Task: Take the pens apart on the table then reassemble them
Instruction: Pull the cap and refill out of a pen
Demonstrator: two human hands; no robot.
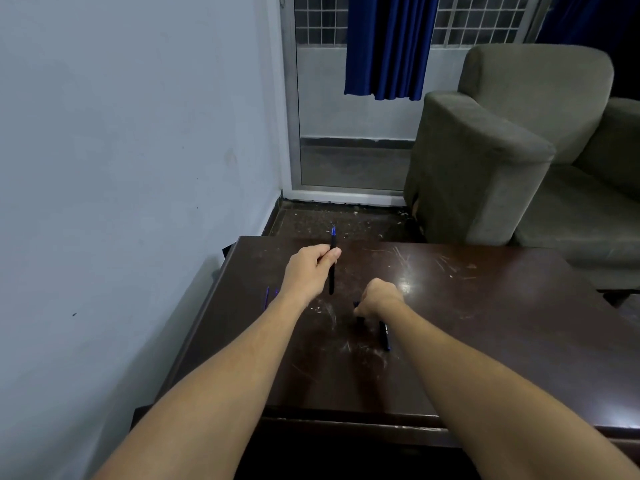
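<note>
My left hand [310, 268] is shut on a black pen [332, 268] with a blue end, held nearly upright above the dark wooden table [467, 323]. My right hand [379, 299] is curled low over the table, its fingers closed on a small black pen part [357, 305] that is mostly hidden. Another black pen piece [385, 336] with a blue tip lies on the table just beside my right wrist. Two thin blue refills [267, 296] lie to the left of my left wrist.
A pale wall [121, 168] runs close along the table's left edge. A grey armchair [502, 150] stands behind the table's far right. A glass door with a blue curtain [388, 46] is at the back. The tabletop is scratched.
</note>
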